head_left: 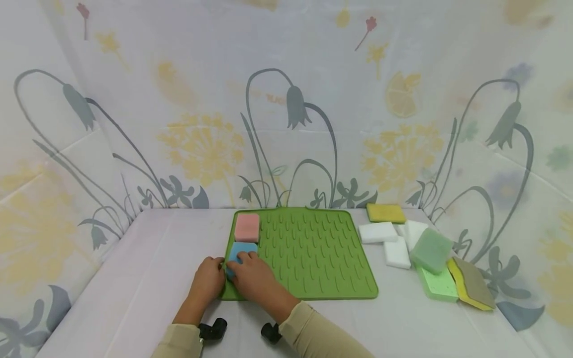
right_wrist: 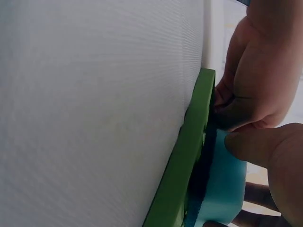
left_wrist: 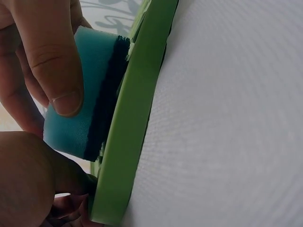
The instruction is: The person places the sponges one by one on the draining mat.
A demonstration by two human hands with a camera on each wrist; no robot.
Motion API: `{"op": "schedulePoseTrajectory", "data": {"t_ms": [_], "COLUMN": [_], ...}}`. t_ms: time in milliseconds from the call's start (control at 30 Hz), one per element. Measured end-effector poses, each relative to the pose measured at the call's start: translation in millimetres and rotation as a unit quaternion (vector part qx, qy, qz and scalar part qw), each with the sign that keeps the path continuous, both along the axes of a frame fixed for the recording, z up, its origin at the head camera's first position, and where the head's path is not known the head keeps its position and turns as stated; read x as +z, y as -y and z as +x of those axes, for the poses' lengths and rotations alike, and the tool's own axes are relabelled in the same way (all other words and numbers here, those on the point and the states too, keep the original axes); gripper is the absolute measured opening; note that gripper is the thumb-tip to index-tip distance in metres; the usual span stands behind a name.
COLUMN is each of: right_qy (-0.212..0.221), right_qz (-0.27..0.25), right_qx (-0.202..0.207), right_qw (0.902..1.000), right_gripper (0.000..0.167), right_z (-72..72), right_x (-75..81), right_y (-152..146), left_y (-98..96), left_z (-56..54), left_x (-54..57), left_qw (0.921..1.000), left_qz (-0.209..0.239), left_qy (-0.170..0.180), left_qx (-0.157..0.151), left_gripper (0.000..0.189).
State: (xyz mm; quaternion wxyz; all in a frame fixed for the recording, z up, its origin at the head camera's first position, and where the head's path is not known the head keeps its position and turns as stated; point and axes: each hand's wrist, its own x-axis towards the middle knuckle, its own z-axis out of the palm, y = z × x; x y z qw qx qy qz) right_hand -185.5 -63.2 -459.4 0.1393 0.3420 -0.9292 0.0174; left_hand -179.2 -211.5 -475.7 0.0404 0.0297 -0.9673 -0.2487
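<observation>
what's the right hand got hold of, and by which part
The right hand holds the blue sponge by its light-blue upper layer.

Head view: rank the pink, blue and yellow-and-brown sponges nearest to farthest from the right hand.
1. Blue sponge, gripped by the right hand.
2. Pink sponge, beyond the blue one, on the green mat.
3. Yellow-and-brown sponge, far right, off the mat.

blue sponge (left_wrist: 91, 109): matt foam | mat (head_left: 313, 253): rubbery, ridged | tablecloth (left_wrist: 227, 123): matt
</observation>
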Motion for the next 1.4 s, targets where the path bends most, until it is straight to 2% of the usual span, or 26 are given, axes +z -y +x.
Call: {"op": "schedulePoseTrajectory", "data": {"t_ms": [133, 267, 433, 833, 1067, 1400], "right_qy": [-0.01, 0.002, 0.035, 0.052, 0.069, 0.082], "right_qz": [-0.001, -0.002, -0.01, -0.032, -0.062, -0.082], "right_qx": [0.013, 0.017, 0.013, -0.003, -0.003, -0.008], "right_qw": [0.9999, 0.9998, 0.9993, 0.9982, 0.9957, 0.9933], "right_gripper": [0.035, 0.035, 0.037, 0.036, 0.037, 0.038], "right_z": [1.1, 2.5, 1.9, 1.1, 1.1, 0.6], "right_x": [3.9, 8.7, 13.3, 23.4, 30.2, 31.9], "right_y": [-3, -6, -11, -39, -55, -76], "left_y": [0.0, -0.7, -1.7, -3.0, -1.7, -2.0], "left_z": [0.1, 0.4, 2.0, 0.4, -2.1, -0.3], "left_x": [-0.5, 0.0, 1.6, -0.2, -3.5, -2.7], "left_qw": [1.0, 1.0, 1.0, 0.9999, 0.9998, 0.9999], "left_qz": [-0.004, -0.005, -0.005, -0.003, 0.005, 0.004], "left_qy": [-0.007, -0.005, -0.002, 0.01, 0.016, 0.012], "left_qx": [0.0, 0.0, 0.002, 0.006, 0.01, 0.004], "left_gripper": [0.032, 0.032, 0.033, 0.034, 0.035, 0.035]}}
